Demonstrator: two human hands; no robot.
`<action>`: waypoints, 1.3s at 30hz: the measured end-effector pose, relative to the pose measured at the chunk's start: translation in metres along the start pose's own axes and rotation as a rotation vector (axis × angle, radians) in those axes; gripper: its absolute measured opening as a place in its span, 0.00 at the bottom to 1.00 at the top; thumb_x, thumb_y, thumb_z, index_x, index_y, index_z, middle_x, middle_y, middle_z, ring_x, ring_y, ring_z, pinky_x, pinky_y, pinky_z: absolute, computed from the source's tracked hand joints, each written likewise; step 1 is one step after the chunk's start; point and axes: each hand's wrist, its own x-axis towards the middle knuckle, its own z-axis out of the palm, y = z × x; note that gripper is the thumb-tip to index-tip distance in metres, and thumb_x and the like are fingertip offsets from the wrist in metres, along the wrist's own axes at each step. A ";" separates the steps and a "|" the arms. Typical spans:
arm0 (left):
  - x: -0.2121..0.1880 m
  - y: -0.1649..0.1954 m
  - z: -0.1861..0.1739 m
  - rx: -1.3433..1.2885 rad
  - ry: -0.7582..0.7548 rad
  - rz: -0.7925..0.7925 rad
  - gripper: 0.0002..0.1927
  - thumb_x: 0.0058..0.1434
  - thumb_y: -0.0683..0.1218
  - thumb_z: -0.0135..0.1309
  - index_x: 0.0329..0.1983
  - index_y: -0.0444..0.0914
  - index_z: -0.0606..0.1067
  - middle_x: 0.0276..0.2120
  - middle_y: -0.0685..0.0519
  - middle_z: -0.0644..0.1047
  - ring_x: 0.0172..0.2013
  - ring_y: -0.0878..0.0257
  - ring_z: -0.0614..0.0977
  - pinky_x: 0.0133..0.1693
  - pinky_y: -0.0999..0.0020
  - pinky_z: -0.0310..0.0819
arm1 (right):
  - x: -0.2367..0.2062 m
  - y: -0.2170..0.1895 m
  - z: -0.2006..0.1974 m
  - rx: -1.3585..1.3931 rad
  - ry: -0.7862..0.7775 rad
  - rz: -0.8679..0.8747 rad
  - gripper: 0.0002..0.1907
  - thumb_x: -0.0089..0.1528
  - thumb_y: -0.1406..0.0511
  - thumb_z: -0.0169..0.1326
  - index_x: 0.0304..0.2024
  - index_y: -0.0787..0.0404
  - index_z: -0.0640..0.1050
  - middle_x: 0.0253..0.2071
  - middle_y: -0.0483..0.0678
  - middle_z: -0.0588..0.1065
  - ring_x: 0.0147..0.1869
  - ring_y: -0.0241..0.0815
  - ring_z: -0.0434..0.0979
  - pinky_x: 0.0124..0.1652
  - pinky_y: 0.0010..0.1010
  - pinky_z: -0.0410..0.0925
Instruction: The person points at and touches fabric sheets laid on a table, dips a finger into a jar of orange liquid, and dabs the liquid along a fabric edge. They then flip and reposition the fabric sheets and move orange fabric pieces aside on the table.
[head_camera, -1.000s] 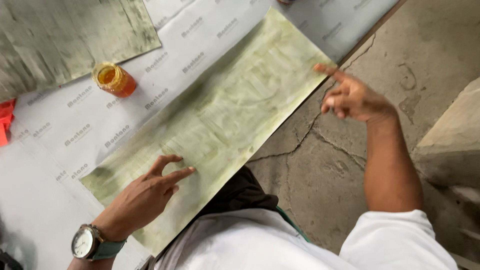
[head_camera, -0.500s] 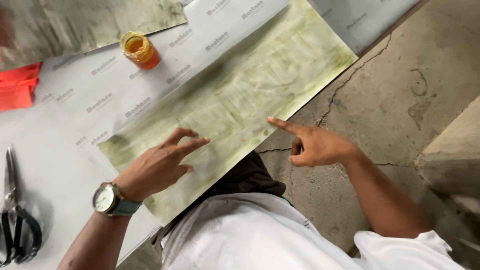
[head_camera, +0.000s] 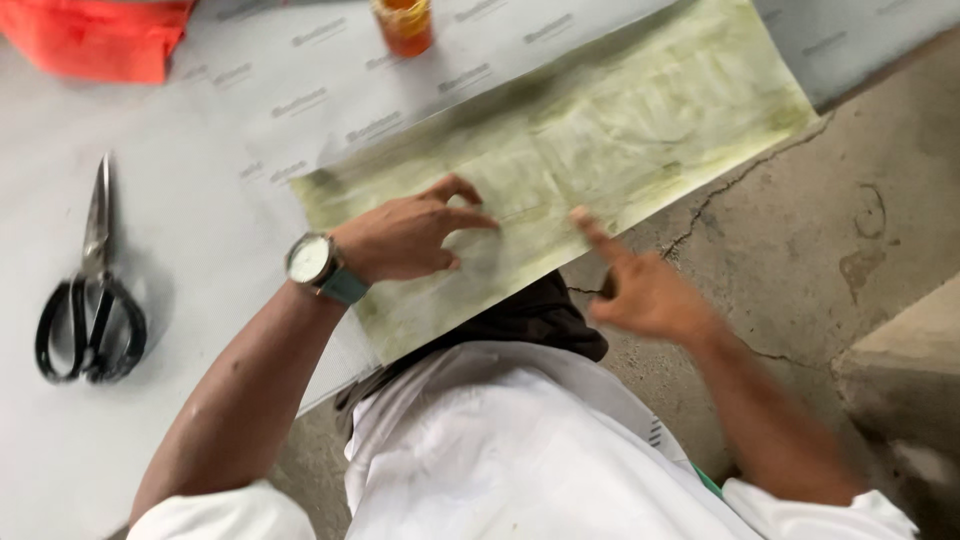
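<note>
- Since half a second ago the right hand (head_camera: 645, 290) has swung in from the cracked concrete to the near edge of the long yellow-green stained sheet (head_camera: 600, 140), and the view has slid so that the black-handled steel scissors (head_camera: 88, 290) now sit further in from the left border.
- Nearest the camera, the person's white shirt (head_camera: 500, 450) fills the bottom of the view, with a dark cloth (head_camera: 530, 315) showing just above it.
- The right hand is blurred; its forefinger is stretched out and its tip lies at the sheet's near edge, the other fingers curled loosely, holding nothing.
- The left hand (head_camera: 410, 235), with a white-faced wristwatch on a teal strap (head_camera: 318, 265), rests on the stained sheet, fingers bent and spread, fingertips pressing the surface without gripping anything.
- The sheet lies slantwise across a pale grey mat (head_camera: 180, 190) and overhangs onto the bare concrete floor (head_camera: 840, 220) at its right end.
- The scissors lie closed on the grey mat, well apart to the left of the left arm.
- Further off, a small orange jar (head_camera: 403, 22) stands just beyond the sheet's far edge.
- At the top left corner lies a bright orange-red cloth (head_camera: 95, 35).
</note>
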 end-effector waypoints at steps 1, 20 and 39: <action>-0.001 -0.003 0.001 -0.004 0.011 0.019 0.33 0.54 0.42 0.61 0.65 0.53 0.72 0.67 0.56 0.65 0.50 0.54 0.81 0.53 0.57 0.74 | 0.000 -0.003 0.007 -0.046 -0.038 -0.018 0.59 0.57 0.62 0.56 0.78 0.24 0.34 0.29 0.54 0.77 0.30 0.46 0.77 0.37 0.39 0.77; -0.007 -0.005 -0.002 -0.017 -0.009 -0.017 0.36 0.51 0.41 0.62 0.66 0.52 0.69 0.68 0.60 0.63 0.53 0.55 0.79 0.54 0.58 0.74 | 0.025 0.061 0.013 -0.384 0.378 0.015 0.44 0.62 0.59 0.54 0.78 0.34 0.50 0.21 0.51 0.72 0.22 0.44 0.72 0.30 0.42 0.75; 0.007 0.035 -0.020 -0.074 -0.156 -0.305 0.37 0.56 0.44 0.63 0.68 0.60 0.68 0.68 0.70 0.61 0.37 0.58 0.83 0.45 0.60 0.78 | 0.081 0.246 -0.078 0.223 0.529 0.260 0.47 0.54 0.63 0.58 0.75 0.35 0.59 0.34 0.46 0.78 0.35 0.42 0.79 0.42 0.39 0.75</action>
